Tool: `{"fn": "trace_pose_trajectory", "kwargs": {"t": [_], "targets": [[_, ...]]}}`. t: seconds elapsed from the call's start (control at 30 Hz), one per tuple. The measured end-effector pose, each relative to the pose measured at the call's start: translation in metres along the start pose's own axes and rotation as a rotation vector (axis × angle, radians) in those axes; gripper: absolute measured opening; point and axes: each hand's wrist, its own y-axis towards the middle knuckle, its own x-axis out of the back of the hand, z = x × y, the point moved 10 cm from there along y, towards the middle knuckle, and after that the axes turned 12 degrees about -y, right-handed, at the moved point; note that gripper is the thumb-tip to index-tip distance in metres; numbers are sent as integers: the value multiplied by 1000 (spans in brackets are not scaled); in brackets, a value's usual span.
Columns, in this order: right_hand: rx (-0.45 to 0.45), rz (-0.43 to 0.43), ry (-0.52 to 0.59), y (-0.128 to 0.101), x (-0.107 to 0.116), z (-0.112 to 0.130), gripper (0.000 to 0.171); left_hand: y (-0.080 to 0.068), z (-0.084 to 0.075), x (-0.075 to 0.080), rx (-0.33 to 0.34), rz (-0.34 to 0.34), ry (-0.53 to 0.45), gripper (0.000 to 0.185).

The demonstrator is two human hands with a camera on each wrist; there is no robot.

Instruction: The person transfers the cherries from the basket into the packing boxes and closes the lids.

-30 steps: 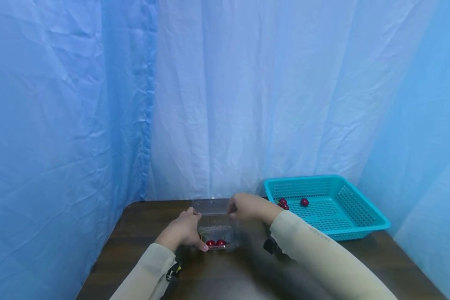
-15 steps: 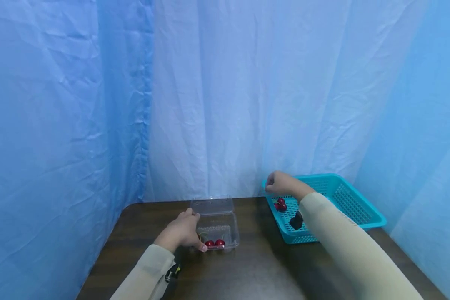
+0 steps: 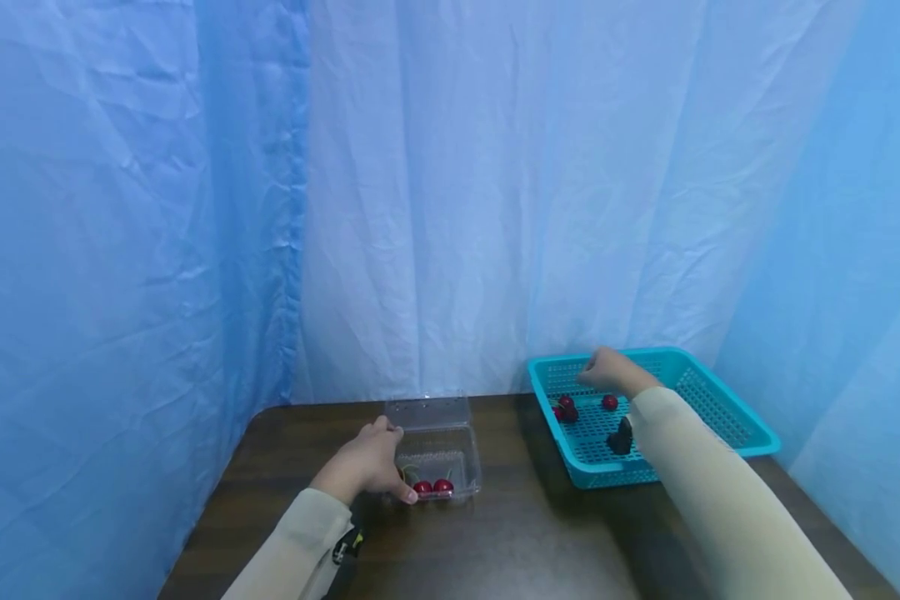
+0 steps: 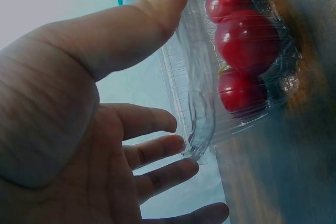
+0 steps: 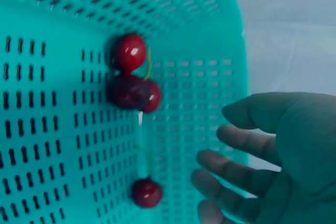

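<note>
My left hand (image 3: 367,458) holds a clear plastic clamshell box (image 3: 465,467) at its left side, thumb by the front rim and fingertips farther back. The lid (image 3: 429,412) stands raised behind it. Several red cherries (image 4: 247,40) lie inside along the front wall. Over a turquoise basket (image 3: 592,479) hovers my right hand (image 3: 617,372), its fingers (image 5: 236,169) loosely bent and holding nothing. Inside the basket, dark red cherries (image 5: 128,53) sit clustered, and a single stemmed cherry (image 5: 147,192) lies apart from them, nearer the fingers.
Both containers stand on a dark brown wooden table (image 3: 495,550), the basket to the right of the box. Blue-white curtains (image 3: 465,208) hang behind and at both sides.
My right hand has left the box and moved right, to above the basket. My left hand has stayed at the box.
</note>
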Motion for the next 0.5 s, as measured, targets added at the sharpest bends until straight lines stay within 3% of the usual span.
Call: {"fn": "trace_pose_trajectory", "kwargs": {"t": [0.17,0.5], "targets": [[-81,-14,-37,7,-4,-22,52,0,1,0,9,-3,-5,120],[-122,49,-122,17,-24,-43,50,1,1,1,-4,0,-8,119]]}}
